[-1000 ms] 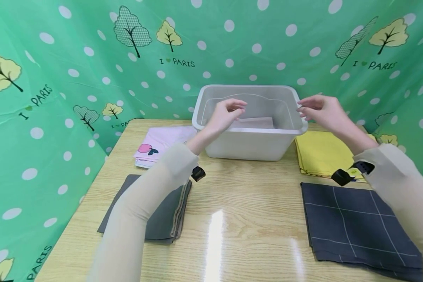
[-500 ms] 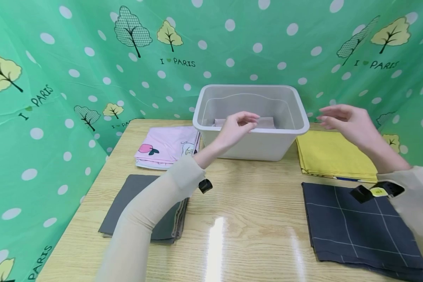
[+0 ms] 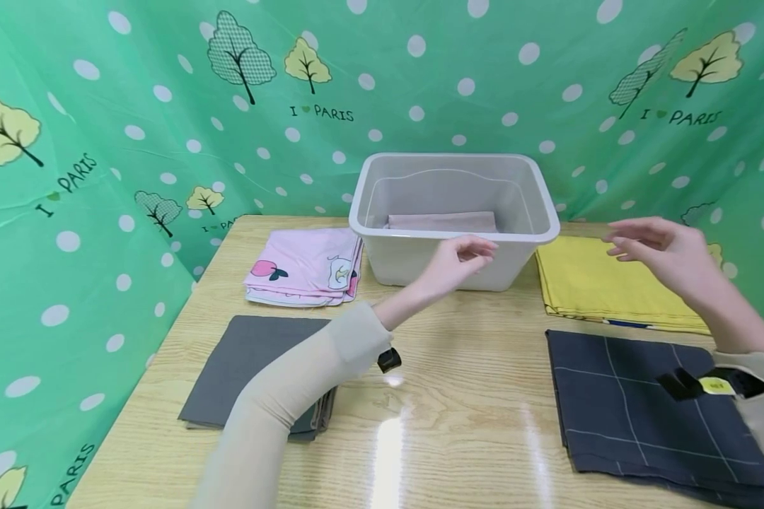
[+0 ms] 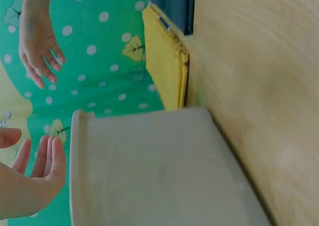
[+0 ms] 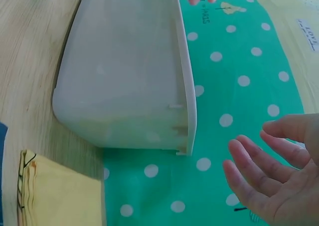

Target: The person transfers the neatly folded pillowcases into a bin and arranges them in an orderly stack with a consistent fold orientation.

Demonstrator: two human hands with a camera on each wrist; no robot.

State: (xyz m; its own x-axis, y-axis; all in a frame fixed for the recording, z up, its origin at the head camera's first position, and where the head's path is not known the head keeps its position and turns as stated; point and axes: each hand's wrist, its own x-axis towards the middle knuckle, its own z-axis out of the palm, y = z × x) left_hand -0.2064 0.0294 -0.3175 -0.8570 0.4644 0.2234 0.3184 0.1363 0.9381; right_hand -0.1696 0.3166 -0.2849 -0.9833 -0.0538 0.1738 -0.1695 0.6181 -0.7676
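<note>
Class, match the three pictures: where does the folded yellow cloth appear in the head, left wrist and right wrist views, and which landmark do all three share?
Head: right side, the yellow cloth partly hidden by the right hand.
Left wrist: upper middle, the yellow cloth just above the tub.
Right wrist: lower left, the yellow cloth below the tub.
Shared landmark: the tub.
</note>
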